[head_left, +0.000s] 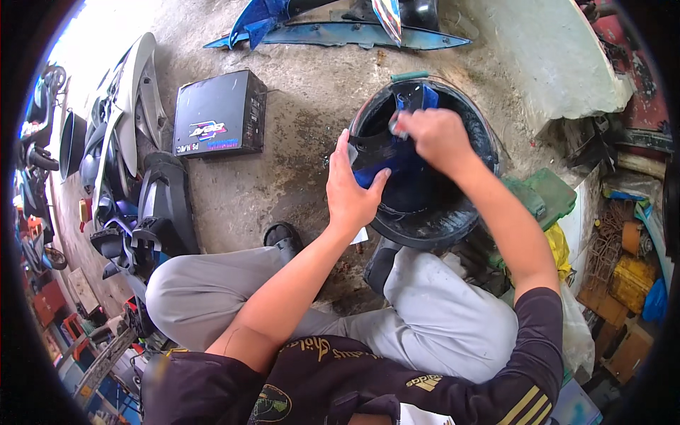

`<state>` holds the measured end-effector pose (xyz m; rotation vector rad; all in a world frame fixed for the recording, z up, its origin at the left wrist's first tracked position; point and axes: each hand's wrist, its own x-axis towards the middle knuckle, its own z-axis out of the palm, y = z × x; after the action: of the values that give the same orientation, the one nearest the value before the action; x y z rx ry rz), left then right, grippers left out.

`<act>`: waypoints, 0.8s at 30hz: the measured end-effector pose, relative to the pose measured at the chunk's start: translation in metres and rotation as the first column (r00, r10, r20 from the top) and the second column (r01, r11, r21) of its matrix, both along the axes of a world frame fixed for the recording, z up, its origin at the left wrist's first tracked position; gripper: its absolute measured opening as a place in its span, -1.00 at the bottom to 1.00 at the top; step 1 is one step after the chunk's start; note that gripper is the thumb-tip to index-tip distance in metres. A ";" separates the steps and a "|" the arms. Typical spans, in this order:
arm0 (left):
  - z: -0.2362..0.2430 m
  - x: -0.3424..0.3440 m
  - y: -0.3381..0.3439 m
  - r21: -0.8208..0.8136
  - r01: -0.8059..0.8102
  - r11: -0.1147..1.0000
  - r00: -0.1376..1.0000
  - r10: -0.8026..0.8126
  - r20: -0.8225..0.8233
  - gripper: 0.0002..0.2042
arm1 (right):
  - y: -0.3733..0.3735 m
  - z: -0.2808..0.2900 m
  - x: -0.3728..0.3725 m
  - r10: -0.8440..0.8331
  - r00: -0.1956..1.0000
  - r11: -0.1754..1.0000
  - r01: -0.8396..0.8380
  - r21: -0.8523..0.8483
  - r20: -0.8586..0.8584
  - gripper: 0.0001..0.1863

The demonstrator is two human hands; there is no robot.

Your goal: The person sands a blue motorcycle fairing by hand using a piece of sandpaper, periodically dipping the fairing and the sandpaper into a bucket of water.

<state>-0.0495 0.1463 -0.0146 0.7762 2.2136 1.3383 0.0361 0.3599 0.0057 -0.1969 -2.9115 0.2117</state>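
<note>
A dark motorcycle-style plastic panel (pixel 374 147), black with glossy blue parts, lies tilted over the mouth of a black bucket (pixel 432 230). My left hand (pixel 350 188) grips its left side, thumb on the near face and fingers along the outer edge. Over the panel's upper part, my right hand (pixel 439 138) is closed, its fingertips pinching a small pale item against the surface. That item is mostly covered by the fingers, and its kind is not clear. The bucket's wire handle carries a green grip (pixel 409 76) at the far rim.
A black box (pixel 212 113) stands on the concrete floor left of the bucket. Blue plastic body panels (pixel 340 35) lie beyond it. White and black motorcycle parts (pixel 134 106) line the left side. A green case (pixel 545 195) and a concrete block (pixel 559 57) flank the right.
</note>
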 end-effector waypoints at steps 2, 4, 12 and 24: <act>0.001 -0.001 0.000 -0.005 0.001 1.000 1.000 -0.001 0.003 -0.02 | 0.015 -0.003 -0.005 0.005 0.997 1.000 -0.007 -0.028 -0.073 -0.90; 0.000 -0.002 -0.002 -0.013 -0.010 1.000 1.000 0.009 -0.026 -0.02 | -0.003 -0.010 -0.001 0.033 0.999 0.998 -0.035 -0.051 -0.041 -0.89; 0.000 -0.002 -0.001 -0.005 -0.009 1.000 1.000 0.009 0.008 -0.02 | -0.001 0.006 0.004 0.011 0.999 0.999 -0.008 0.054 -0.041 -0.78; 0.001 -0.003 -0.001 0.000 -0.013 1.000 1.000 0.013 0.003 -0.03 | 0.003 0.000 0.013 0.036 0.983 0.952 -0.088 -0.294 -0.180 -0.65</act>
<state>-0.0522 0.1456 -0.0133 0.7601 2.2200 1.3448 0.0489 0.3631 0.0062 -0.1266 -2.7006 0.6512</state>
